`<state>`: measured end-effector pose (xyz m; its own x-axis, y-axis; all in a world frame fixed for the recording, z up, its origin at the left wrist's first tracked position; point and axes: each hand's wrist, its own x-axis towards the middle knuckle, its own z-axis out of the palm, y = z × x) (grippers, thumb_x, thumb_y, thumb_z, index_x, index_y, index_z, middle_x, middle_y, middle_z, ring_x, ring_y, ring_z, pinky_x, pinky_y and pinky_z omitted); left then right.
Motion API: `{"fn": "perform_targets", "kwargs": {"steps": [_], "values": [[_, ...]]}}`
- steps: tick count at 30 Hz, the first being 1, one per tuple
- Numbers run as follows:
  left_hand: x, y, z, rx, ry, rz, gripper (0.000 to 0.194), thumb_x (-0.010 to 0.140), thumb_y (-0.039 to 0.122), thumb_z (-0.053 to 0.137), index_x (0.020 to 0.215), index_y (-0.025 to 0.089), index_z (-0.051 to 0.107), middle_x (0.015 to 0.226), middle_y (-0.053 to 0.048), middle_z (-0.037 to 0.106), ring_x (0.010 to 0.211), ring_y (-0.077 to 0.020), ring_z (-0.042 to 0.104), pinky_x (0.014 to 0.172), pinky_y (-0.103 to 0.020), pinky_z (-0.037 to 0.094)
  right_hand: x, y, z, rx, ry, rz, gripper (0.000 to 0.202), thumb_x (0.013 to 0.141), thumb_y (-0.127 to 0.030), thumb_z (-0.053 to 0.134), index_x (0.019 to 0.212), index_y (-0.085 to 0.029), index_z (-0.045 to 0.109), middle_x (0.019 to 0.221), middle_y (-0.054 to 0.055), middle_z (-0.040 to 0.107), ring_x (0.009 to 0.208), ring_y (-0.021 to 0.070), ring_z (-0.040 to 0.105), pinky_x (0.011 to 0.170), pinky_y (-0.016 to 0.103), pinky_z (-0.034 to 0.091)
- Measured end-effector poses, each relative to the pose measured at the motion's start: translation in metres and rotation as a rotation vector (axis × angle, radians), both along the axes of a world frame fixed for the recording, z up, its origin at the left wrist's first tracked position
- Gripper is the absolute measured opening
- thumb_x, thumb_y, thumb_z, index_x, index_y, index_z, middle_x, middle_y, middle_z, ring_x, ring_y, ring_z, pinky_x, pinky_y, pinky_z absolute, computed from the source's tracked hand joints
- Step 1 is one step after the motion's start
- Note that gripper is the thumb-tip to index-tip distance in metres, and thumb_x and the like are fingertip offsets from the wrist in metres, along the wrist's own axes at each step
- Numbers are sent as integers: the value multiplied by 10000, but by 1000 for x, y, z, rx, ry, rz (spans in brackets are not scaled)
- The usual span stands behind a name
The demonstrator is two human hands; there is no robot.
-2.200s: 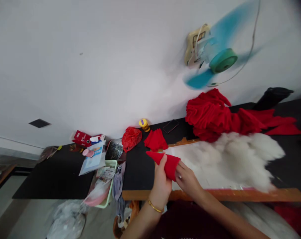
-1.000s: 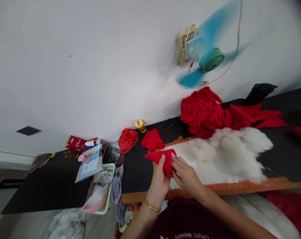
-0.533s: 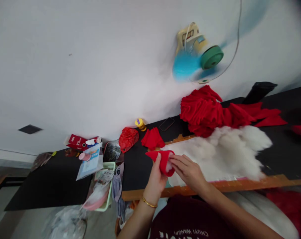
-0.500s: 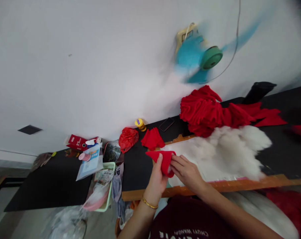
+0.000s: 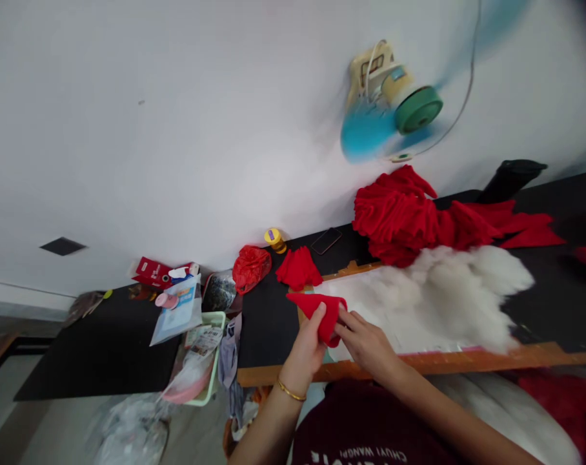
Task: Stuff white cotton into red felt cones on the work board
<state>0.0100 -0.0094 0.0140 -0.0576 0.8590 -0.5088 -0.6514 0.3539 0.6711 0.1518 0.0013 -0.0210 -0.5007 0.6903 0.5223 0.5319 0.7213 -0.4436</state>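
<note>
A red cone of cloth (image 5: 323,310) has its tip to the left and its open end to the right. My left hand (image 5: 308,339) is closed around its lower side, with the thumb on top. The fingers of my right hand (image 5: 365,336) are at the cone's open end, their tips partly hidden inside its rim. Fluffy white stuffing (image 5: 448,284) lies on a white sheet (image 5: 344,290) to the right of my hands. Behind the stuffing is a big heap of red cloth (image 5: 402,210), and a smaller red pile (image 5: 299,268) sits just beyond the cone.
A blue fan (image 5: 370,132) turns on the wall. Along the table's back stand a yellow-lidded jar (image 5: 275,240), a phone (image 5: 326,241) and a red plastic bag (image 5: 251,268). At left, a green basket (image 5: 215,361) holds packets. A black cylinder (image 5: 510,181) is at the right.
My right fingers have shifted slightly at the cone's open end and reach a little inside its rim. The whole view has moved slightly, and the fan blades have turned.
</note>
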Motion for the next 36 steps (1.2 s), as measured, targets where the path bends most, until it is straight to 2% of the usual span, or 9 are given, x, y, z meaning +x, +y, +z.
{"fn": "perform_targets", "kwargs": {"steps": [3, 8, 10, 13, 16, 21, 26, 31, 36], "values": [[3, 1, 5, 22, 22, -3, 470, 757, 409, 790, 1110, 107, 717, 1078, -156, 741, 1032, -261, 688, 916, -330, 516, -5, 2, -7, 8, -37, 20, 350, 864, -40, 448, 1065, -223, 668, 1189, 128, 647, 897, 235, 666, 659, 318, 602], [-6, 12, 9, -53, -41, 72, 581, 790, 605, 671, 1057, 91, 717, 1072, -182, 741, 1073, -301, 682, 947, -376, 523, -6, -1, -11, -62, -7, 114, 422, 834, -6, 438, 1124, -233, 644, 1334, 127, 565, 1021, 228, 659, 776, 321, 597], [-11, 15, 9, -58, -9, 129, 536, 787, 565, 693, 1051, 99, 708, 1072, -171, 743, 1070, -287, 685, 954, -370, 522, -5, -2, -9, -76, -5, 135, 456, 818, 9, 440, 1153, -234, 633, 1308, 123, 588, 1006, 222, 660, 778, 322, 598], [-16, 18, 8, -2, 69, 200, 429, 734, 382, 796, 1060, 124, 692, 1042, -140, 752, 1036, -262, 698, 956, -362, 517, -6, -1, -5, -41, 22, 123, 480, 806, 20, 440, 1188, -212, 615, 1235, 120, 649, 1018, 236, 660, 824, 363, 604], [-12, 21, 6, 16, 106, 227, 454, 663, 288, 855, 1053, 139, 677, 954, -111, 761, 947, -255, 721, 911, -370, 533, -12, 1, -6, -13, 52, 102, 454, 804, 22, 438, 1155, -196, 626, 1087, 101, 709, 988, 243, 668, 829, 382, 612], [0, 27, 3, -38, 135, 261, 492, 654, 399, 858, 1021, 136, 663, 842, -80, 741, 781, -229, 721, 811, -361, 555, -20, 2, -11, -52, 89, 149, 437, 796, 21, 445, 1118, -191, 651, 1086, 99, 697, 1119, 258, 606, 908, 412, 585], [1, 28, -2, -141, -21, 212, 340, 777, 409, 753, 922, 108, 688, 882, -117, 746, 775, -217, 710, 818, -349, 555, -14, 5, -11, -157, 92, 103, 337, 857, -14, 424, 946, -213, 681, 1152, 123, 624, 949, 227, 620, 745, 354, 586], [-8, 30, -10, -230, -138, 236, 213, 860, 318, 652, 866, 110, 697, 834, -93, 737, 731, -188, 694, 797, -309, 557, -5, 8, -5, -136, 214, 127, 400, 904, -39, 427, 1150, -240, 670, 1286, 130, 616, 1051, 231, 637, 852, 395, 572], [-14, 35, -9, -213, -255, 249, 201, 894, 304, 603, 827, 129, 673, 770, -55, 714, 648, -158, 648, 737, -305, 558, -1, 14, 12, -104, 383, 45, 392, 934, -45, 457, 1227, -251, 619, 1100, 83, 694, 937, 203, 642, 798, 373, 578]]}}
